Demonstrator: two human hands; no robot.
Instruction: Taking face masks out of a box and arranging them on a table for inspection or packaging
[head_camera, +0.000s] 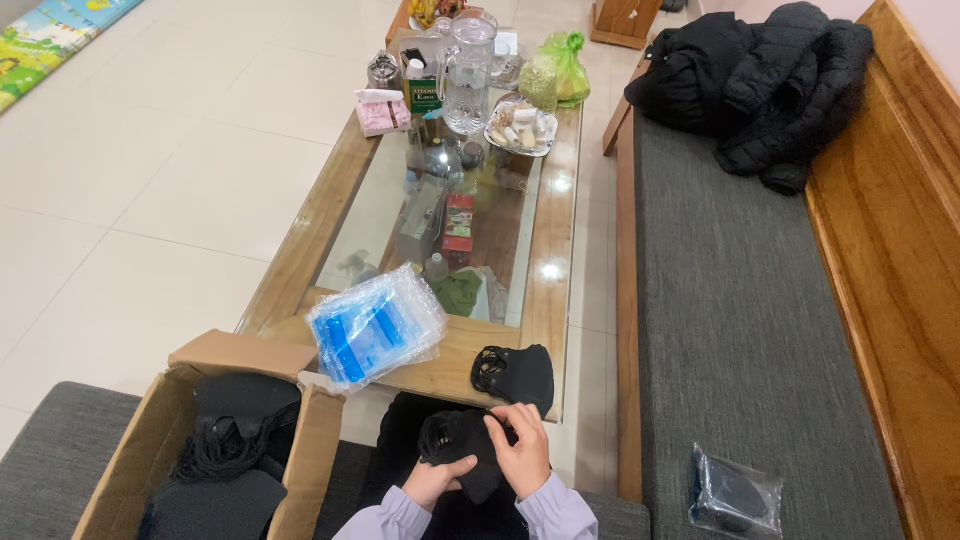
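A glass-topped wooden table (555, 270) is seen on a pale tiled floor (180, 180), with a grey-cushioned wooden bench (740, 300) to its right and a black jacket (770, 80) heaped at the far end. A pitcher (470, 75), a plate (520, 128) and a green bag (565, 65) are crowded at the table's far edge. Nearer, a pack of blue bags (375, 325) and a black mask (515, 375) are laid on the wood. An open carton (175, 440) of black masks is stood at the left. A second mask (460, 445) is held over the lap — gripped from below by the left hand (435, 482), pinched at its top edge by the right hand (522, 445). A bagged mask (735, 495) is left on the bench cushion.
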